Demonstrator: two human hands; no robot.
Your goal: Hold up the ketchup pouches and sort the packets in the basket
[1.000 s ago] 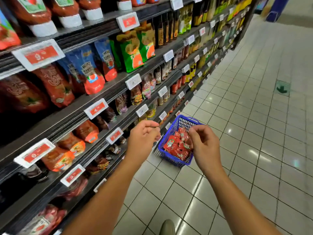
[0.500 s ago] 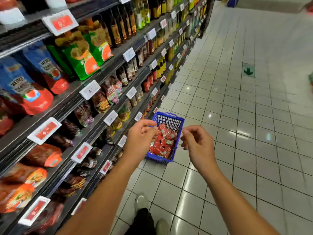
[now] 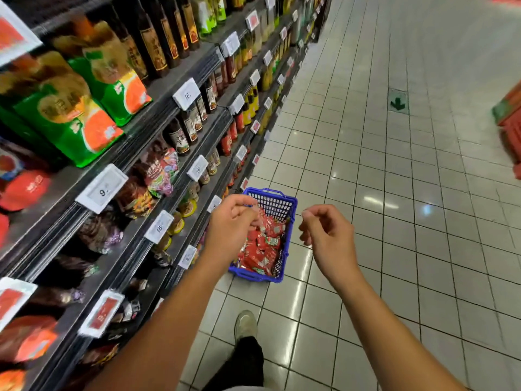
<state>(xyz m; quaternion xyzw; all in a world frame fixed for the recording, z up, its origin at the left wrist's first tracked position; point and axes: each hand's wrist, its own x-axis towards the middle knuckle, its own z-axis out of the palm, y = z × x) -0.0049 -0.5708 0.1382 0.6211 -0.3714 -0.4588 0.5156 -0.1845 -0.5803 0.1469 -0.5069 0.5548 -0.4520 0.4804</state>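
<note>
Left hand (image 3: 232,227) held out over the blue basket (image 3: 290,221), fingers curled, tips bunched at its 2 o'clock; whether they pinch anything: cannot tell (blurred against the contents). Right hand (image 3: 328,235) at basket's 3 o'clock, just beside its rim, fingers loosely curled, holding nothing. Basket sits on the tiled floor (image 3: 394,221) by the shelf foot, approx. full w/ red sachets (image 3: 260,249). Shelving (image 3: 158,114) w/ bottles and pouches runs along 9 to 12 o'clock. Shoe (image 3: 245,324) at basket's 6 o'clock.
</note>
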